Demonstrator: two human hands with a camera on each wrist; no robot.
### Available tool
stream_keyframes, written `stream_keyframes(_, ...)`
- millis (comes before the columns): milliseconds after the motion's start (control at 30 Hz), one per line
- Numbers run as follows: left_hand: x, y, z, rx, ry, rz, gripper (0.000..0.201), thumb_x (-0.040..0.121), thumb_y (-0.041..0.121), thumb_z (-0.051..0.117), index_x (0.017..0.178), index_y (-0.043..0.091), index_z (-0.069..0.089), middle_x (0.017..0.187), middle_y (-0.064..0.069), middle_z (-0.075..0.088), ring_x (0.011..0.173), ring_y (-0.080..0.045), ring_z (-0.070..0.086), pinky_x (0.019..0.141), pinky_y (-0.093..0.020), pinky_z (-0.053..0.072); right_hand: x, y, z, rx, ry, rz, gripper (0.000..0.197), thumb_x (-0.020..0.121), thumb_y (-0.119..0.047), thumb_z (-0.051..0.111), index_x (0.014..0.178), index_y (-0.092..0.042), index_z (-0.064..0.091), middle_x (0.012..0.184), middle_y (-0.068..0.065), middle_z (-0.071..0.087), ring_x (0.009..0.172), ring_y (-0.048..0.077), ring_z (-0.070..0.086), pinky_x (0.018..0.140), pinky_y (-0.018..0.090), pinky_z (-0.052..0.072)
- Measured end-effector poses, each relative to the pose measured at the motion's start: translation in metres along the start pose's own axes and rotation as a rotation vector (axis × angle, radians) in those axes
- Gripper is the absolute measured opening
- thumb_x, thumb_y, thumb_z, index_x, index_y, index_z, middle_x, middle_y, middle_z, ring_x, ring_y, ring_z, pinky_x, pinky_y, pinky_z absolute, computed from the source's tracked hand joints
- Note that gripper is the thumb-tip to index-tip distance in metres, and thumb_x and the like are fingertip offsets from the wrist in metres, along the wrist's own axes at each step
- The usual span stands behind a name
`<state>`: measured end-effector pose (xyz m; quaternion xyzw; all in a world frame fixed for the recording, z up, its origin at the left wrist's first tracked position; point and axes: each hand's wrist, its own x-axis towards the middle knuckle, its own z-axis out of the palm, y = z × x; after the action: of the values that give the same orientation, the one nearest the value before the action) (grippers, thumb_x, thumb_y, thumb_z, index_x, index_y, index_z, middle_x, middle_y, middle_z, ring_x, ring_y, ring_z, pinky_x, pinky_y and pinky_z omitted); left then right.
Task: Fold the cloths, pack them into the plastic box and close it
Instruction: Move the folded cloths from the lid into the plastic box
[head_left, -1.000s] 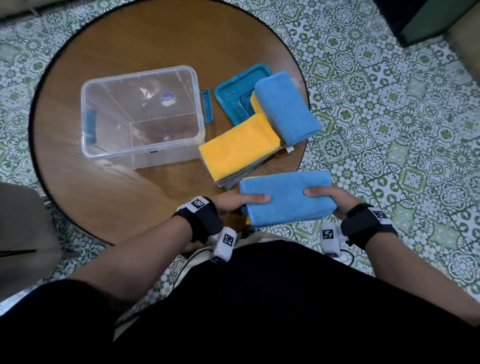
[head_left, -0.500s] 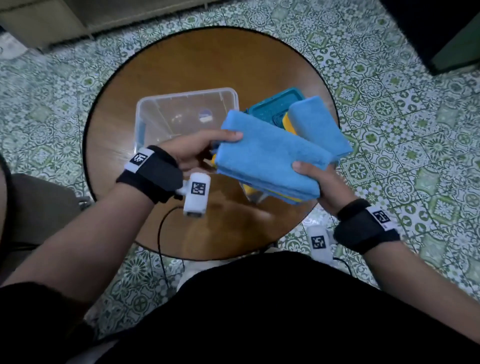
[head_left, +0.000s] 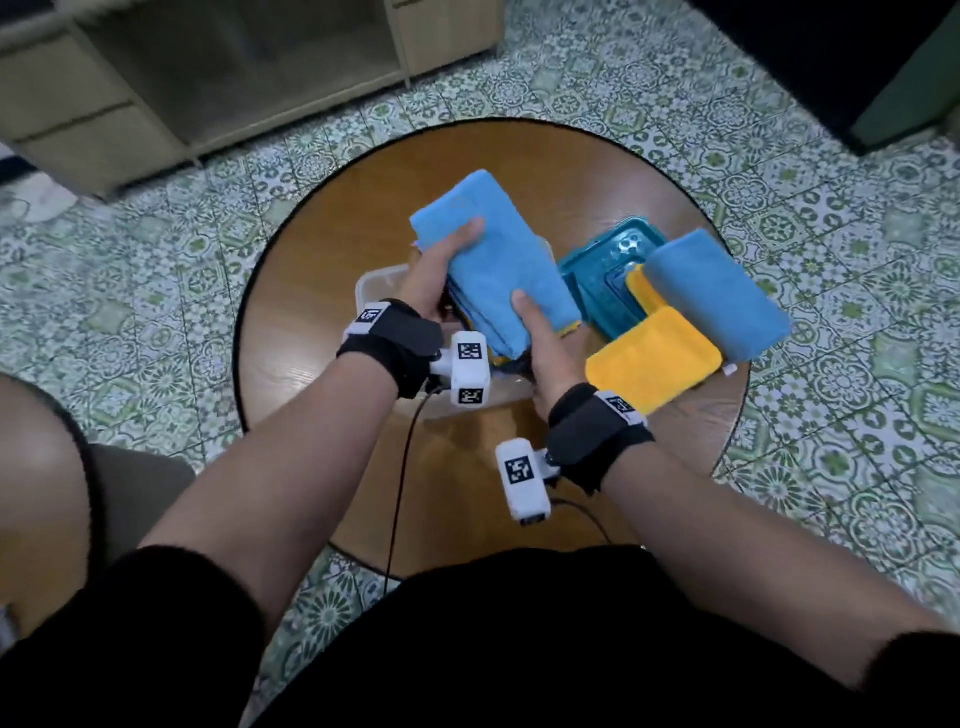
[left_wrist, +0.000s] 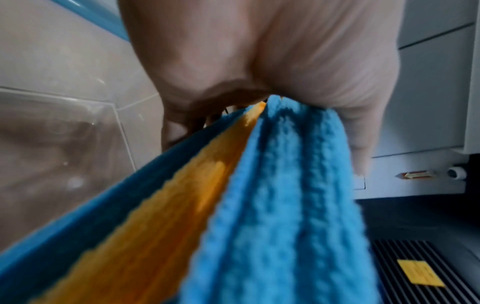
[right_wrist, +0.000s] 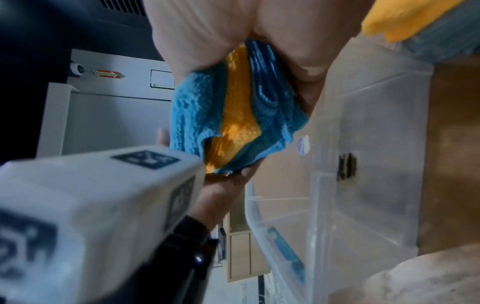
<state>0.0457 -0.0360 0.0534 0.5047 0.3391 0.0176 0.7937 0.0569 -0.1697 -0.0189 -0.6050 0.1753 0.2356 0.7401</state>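
Both hands hold one stack of folded cloths (head_left: 493, 270), blue on top with yellow between the layers, tilted above the clear plastic box (head_left: 379, 280). My left hand (head_left: 441, 270) grips the stack's far left end with the thumb on top. My right hand (head_left: 540, 338) grips the near end the same way. The left wrist view shows the stack (left_wrist: 259, 205) pinched over the box wall (left_wrist: 64, 144). The right wrist view shows the stack (right_wrist: 233, 107) beside the open box (right_wrist: 376, 144). The teal lid (head_left: 602, 280) lies right of the box, with a folded blue cloth (head_left: 717, 296) and a yellow cloth (head_left: 654, 358) partly on it.
The round wooden table (head_left: 311, 353) stands on patterned green tiles. A pale cabinet (head_left: 156, 78) stands at the back left and dark furniture (head_left: 857, 62) at the back right. A cable (head_left: 405, 467) hangs from the left wrist camera over the table's near edge.
Both hands lifted the folded stack from the table's near edge, carried it away and left over the box, and turned it lengthwise. The head camera's view shifted too.
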Motion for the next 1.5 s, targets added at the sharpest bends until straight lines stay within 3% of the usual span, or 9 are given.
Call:
stream_keyframes(167, 0.043, -0.008, -0.029, 0.035, -0.024, 0.008, 0.090, 0.061, 0.028, 0.090, 0.137, 0.004, 0.049, 0.124, -0.016, 0.066, 0.110, -0.034, 0.067, 0.083, -0.046, 0.058, -0.022, -0.009, 0.006, -0.365, 0.052, -0.110, 0.067, 0.062, -0.056, 0.085, 0.112, -0.026, 0.051, 0.110, -0.007, 0.065, 0.097, 0.011, 0.065, 0.088, 0.037, 0.055)
stream_keyframes(367, 0.057, -0.014, -0.037, 0.006, -0.034, 0.028, 0.102, 0.062, 0.053, 0.089, 0.139, 0.004, 0.043, 0.126, -0.015, 0.065, 0.108, -0.029, 0.068, 0.090, -0.051, 0.056, -0.016, -0.016, 0.000, -0.781, 0.043, -0.136, 0.080, 0.057, -0.073, 0.070, 0.123, -0.035, 0.045, 0.115, -0.011, 0.063, 0.102, 0.017, 0.063, 0.090, 0.043, 0.052)
stream_keyframes(533, 0.038, -0.015, -0.031, -0.062, -0.211, -0.079, 0.049, 0.092, 0.049, 0.060, 0.120, 0.008, 0.062, 0.104, -0.006, 0.075, 0.095, -0.020, 0.073, 0.075, -0.035, 0.059, -0.011, -0.019, -0.012, -1.150, 0.060, -0.192, 0.068, 0.067, -0.074, 0.045, 0.126, -0.040, 0.048, 0.116, -0.005, 0.060, 0.114, 0.026, 0.046, 0.095, 0.044, 0.033)
stream_keyframes(800, 0.038, -0.027, -0.036, -0.040, -0.243, -0.192, 0.068, 0.084, 0.065, 0.062, 0.129, 0.014, 0.061, 0.121, -0.011, 0.069, 0.112, -0.028, 0.067, 0.099, -0.047, 0.051, -0.003, -0.026, -0.026, -1.379, -0.089, -0.245, 0.060, 0.067, -0.072, 0.041, 0.115, -0.038, 0.051, 0.097, 0.002, 0.054, 0.099, 0.026, 0.044, 0.084, 0.040, 0.038)
stream_keyframes(933, 0.037, -0.040, -0.033, -0.008, -0.293, -0.180, 0.046, 0.092, 0.050, 0.060, 0.122, 0.015, 0.065, 0.116, -0.010, 0.071, 0.105, -0.025, 0.070, 0.081, -0.035, 0.058, 0.000, -0.033, -0.025, -1.590, -0.222, -0.352, 0.061, 0.071, -0.070, 0.035, 0.111, -0.029, 0.055, 0.091, -0.002, 0.058, 0.098, 0.023, 0.044, 0.080, 0.040, 0.028)
stream_keyframes(1067, 0.044, -0.045, -0.034, 0.007, -0.269, -0.133, 0.045, 0.094, 0.044, 0.059, 0.127, 0.013, 0.061, 0.117, -0.011, 0.070, 0.103, -0.025, 0.069, 0.078, -0.033, 0.057, 0.010, -0.039, -0.037, -1.366, -0.276, -0.384, 0.071, 0.074, -0.083, 0.038, 0.114, -0.029, 0.063, 0.102, -0.004, 0.057, 0.102, 0.019, 0.051, 0.084, 0.036, 0.037)
stream_keyframes(1167, 0.051, -0.041, -0.039, 0.038, -0.242, -0.106, 0.040, 0.094, 0.039, 0.062, 0.125, 0.014, 0.062, 0.116, -0.009, 0.071, 0.103, -0.024, 0.068, 0.084, -0.035, 0.056, 0.019, -0.040, -0.037, -1.062, -0.137, -0.422, 0.060, 0.089, -0.069, 0.043, 0.131, -0.028, 0.054, 0.136, 0.000, 0.041, 0.130, 0.018, 0.041, 0.110, 0.037, 0.034)
stream_keyframes(1267, 0.052, -0.042, -0.048, 0.039, -0.211, -0.108, 0.031, 0.093, 0.034, 0.063, 0.119, 0.016, 0.063, 0.111, -0.007, 0.072, 0.098, -0.022, 0.070, 0.079, -0.033, 0.057, 0.022, -0.036, -0.027, -1.172, -0.222, -0.288, 0.050, 0.102, -0.047, 0.036, 0.146, -0.023, 0.041, 0.153, 0.005, 0.030, 0.140, 0.025, 0.034, 0.114, 0.037, 0.026)
stream_keyframes(1500, 0.055, -0.056, -0.069, 0.092, -0.202, -0.162, 0.029, 0.096, 0.034, 0.059, 0.118, 0.016, 0.061, 0.100, -0.004, 0.073, 0.085, -0.017, 0.072, 0.067, -0.029, 0.058, 0.022, -0.034, -0.017, -1.096, -0.200, -0.310, 0.061, 0.084, -0.024, 0.065, 0.140, -0.023, 0.043, 0.122, 0.006, 0.061, 0.110, 0.027, 0.057, 0.093, 0.038, 0.047)
